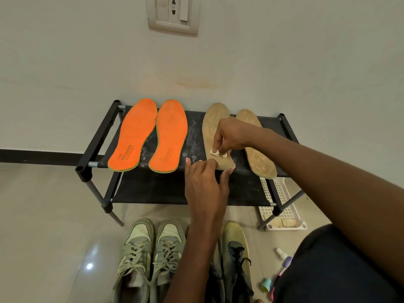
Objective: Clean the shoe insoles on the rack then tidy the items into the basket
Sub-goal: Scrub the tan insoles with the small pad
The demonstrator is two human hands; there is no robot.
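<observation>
Four insoles lay on top of the one black rack: two orange insoles side by side on the left, and two tan insoles on the right. Down on the floor stood two pairs of shoes, so four in all: two pale green sneakers and two dark yellow-green ones, one in plain sight, the other mostly hidden. One white basket sat under the rack's right end, and one wall socket plate above.

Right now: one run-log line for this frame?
step: wiping tan insole | right hand: pinches white wad on it | left hand: steadies heel end | orange insoles: untouched | basket: on floor
</observation>
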